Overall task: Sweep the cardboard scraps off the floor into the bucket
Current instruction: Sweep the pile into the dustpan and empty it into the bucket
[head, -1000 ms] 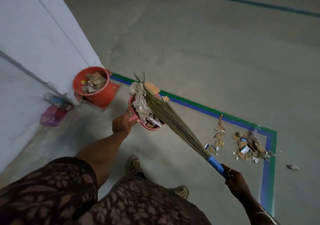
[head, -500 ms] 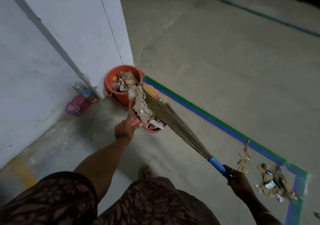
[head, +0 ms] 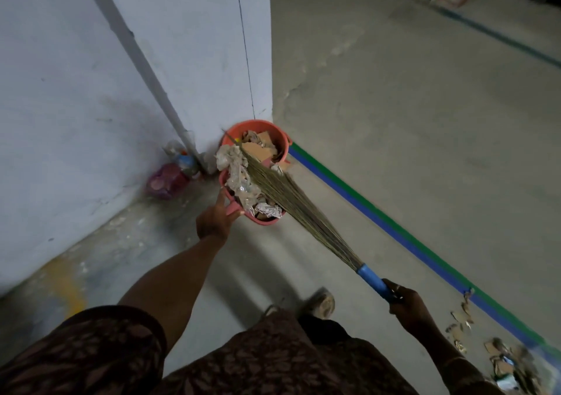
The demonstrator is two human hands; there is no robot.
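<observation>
loaded dustpan arrives at the bucket

within the last second the dustpan, heaped with cardboard and crumpled wrap, has come from well apart to right at the near rim of the bucket in the wall corner. the left hand grips its handle. the right hand is curled round the broom, whose bristles lie over the load. tipping looks next, but more cardboard scraps lie on the floor, so another pass seems needed.
</observation>
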